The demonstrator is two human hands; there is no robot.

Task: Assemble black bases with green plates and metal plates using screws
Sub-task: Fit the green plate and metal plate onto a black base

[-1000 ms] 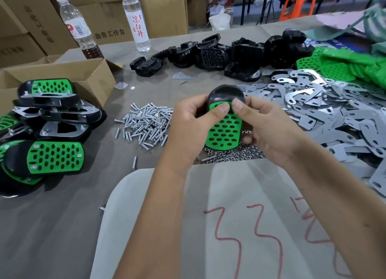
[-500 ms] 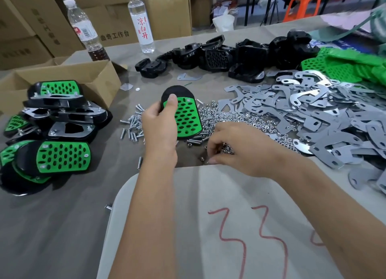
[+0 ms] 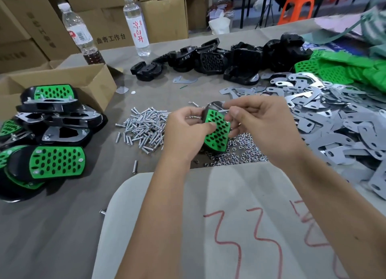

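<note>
1. Fingers of left hand curled round black base with green plate laid on it — thumb pressed flat on the plate's perforated face, piece held tilted above the table.
2. Fingers of right hand pinching a screw at the upper edge of the green plate, thumb and forefinger closed on it; remaining fingers tucked behind the piece.
3. Held assembly just above a spread of small nuts, between the loose screw pile on the left and the heap of metal plates on the right.
4. Finished assemblies stacked at far left beside an open cardboard box.
5. Bare black bases heaped at the back of the table; loose green plates at back right.
6. Two water bottles upright behind — cartons stacked beyond them.
7. Pale sheet with red marks nearest the camera, under both forearms.
</note>
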